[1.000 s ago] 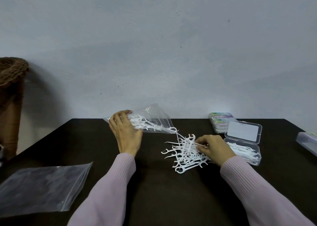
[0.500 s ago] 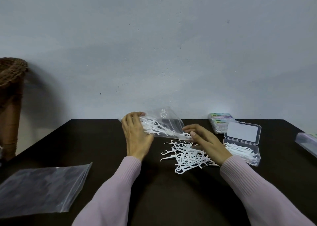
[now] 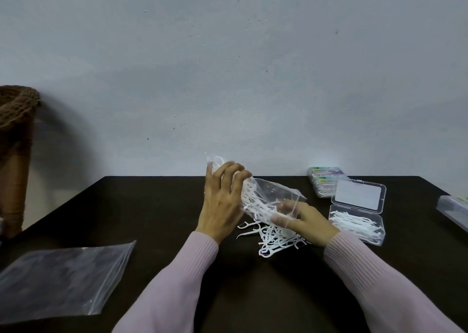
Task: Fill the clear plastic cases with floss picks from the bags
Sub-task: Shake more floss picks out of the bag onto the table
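Tipping a clear bag [image 3: 268,201] of floss picks above the counter [image 3: 152,206], the left hand [image 3: 222,201] gripped its raised closed end while the right hand [image 3: 301,218] reached fingers into the low mouth, curled on plastic and picks. A loose pile of picks [image 3: 273,239] lay right under the bag, and the open case [image 3: 357,221] beside the right hand looked only partly filled. Filled labelled cases [image 3: 325,180] sat behind it, an emptied bag [image 3: 58,279] lay flat at left; judged mid-task.

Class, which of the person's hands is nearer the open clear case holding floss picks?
Right. The right hand is just left of the open case; the left hand holds the bag farther left.
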